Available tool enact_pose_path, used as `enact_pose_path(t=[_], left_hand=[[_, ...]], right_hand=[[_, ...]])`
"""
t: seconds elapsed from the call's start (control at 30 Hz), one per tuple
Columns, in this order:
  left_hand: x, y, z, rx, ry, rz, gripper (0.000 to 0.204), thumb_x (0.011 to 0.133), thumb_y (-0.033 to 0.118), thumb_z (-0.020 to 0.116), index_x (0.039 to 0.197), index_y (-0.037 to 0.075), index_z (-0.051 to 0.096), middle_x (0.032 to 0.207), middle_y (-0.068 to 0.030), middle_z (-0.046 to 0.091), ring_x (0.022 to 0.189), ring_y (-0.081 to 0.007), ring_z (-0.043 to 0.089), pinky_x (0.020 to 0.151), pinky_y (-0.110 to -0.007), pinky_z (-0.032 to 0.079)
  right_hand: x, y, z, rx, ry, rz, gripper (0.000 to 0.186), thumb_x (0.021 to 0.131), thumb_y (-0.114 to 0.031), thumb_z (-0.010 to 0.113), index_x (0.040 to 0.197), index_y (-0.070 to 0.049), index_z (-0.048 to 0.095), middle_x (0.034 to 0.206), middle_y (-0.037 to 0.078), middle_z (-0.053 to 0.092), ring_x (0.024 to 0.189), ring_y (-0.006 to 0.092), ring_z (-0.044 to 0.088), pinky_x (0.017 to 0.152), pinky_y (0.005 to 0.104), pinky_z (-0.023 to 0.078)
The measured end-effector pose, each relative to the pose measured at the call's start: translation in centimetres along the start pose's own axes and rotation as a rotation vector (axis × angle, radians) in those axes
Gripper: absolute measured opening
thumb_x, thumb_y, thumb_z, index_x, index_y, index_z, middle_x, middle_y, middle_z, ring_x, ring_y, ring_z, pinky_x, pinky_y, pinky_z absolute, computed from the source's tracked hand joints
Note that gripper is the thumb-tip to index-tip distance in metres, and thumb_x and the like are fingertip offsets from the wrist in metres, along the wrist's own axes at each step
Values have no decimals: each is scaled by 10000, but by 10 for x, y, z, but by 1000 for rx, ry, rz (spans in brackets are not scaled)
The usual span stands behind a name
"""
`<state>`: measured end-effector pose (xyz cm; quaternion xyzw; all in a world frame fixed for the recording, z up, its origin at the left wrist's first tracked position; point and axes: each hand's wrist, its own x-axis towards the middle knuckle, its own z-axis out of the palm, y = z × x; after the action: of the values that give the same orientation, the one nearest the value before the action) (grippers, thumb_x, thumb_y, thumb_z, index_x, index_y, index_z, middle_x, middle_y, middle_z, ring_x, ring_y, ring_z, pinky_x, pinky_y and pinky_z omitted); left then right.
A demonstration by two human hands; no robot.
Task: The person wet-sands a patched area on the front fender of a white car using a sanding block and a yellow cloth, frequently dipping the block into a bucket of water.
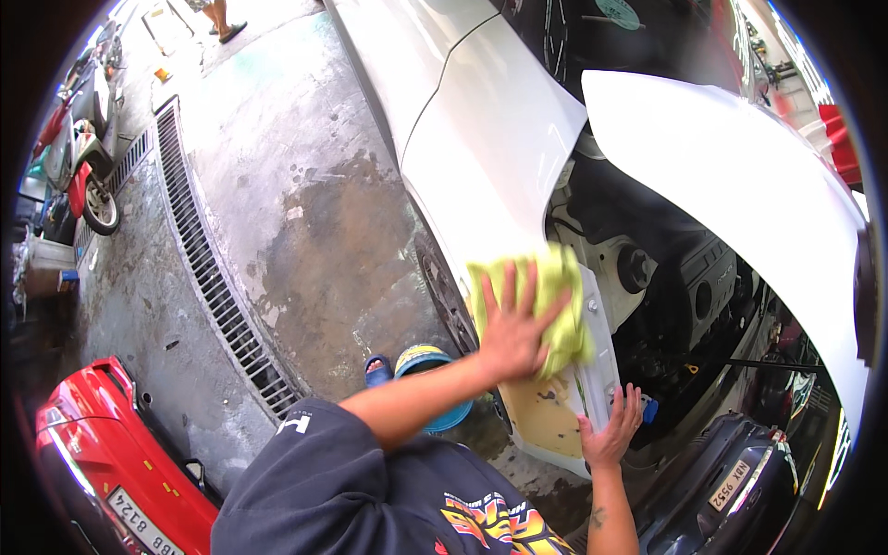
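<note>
My left hand (518, 333) lies with fingers spread on a yellow-green cloth (575, 324), pressing it flat against the top of a white car's front fender (481, 185). The cloth's edges are blurred. Just in front of the cloth, the fender has a tan patch (538, 421) with dark spots. My right hand (612, 427) rests open on the fender's inner edge beside the engine bay, its fingers apart and holding nothing. Close to those fingers is a small blue cap (650, 410).
The white hood (712, 139) stands raised over the engine (708, 282). Beside the wheel is a blue bucket (449, 418), near a blue slipper (377, 372). A floor drain grate (203, 259) runs along the left. A red car (120, 453) and a dark car (721, 481) are close by.
</note>
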<state>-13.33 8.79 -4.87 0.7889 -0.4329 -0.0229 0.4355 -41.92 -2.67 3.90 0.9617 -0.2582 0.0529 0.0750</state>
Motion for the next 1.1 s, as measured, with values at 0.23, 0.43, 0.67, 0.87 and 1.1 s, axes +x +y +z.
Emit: enact_pose_path(t=[0.23,0.43,0.67,0.87,1.1], left_hand=[[51,-153,29,-170,304,-90,1089,880,701,675,1744,247,192,1777,-280,90,1642,-490,24,1257,-721,5],[150,-385,12,-1829,458,-615,625,1111,560,482,1511,89,571,1406,-134,675,1253,-304,678,1066,-458,580],[-8,-163,92,-1925,411,-600,631,1139,533,427,1632,140,400,1552,-78,548,1376,-272,576,1195,-438,465],[-112,-45,142,-2037,509,-671,639,1121,455,471,1697,256,279,1586,-64,467,1422,-261,500,1247,-421,381],[-206,32,193,-1477,502,-613,799,1062,297,588,1724,213,148,1653,-134,351,1491,-306,417,1277,-425,322]], right_hand=[[-9,1,-7,1,-8,32,912,958,-710,635,1578,-68,448,1578,243,485,1481,484,425,1196,626,329],[13,2,6,52,40,-63,909,955,-715,638,1564,-61,472,1563,243,504,1465,485,446,1187,625,342],[-8,1,-1,27,25,7,879,928,-621,731,1571,-79,477,1557,230,514,1457,479,454,1191,610,342],[-11,3,2,36,66,0,904,911,-603,756,1613,-124,447,1566,203,512,1478,465,431,1201,603,329],[-25,14,5,213,224,-30,983,901,-721,701,1654,-165,400,1575,216,485,1496,476,396,1207,586,319]])
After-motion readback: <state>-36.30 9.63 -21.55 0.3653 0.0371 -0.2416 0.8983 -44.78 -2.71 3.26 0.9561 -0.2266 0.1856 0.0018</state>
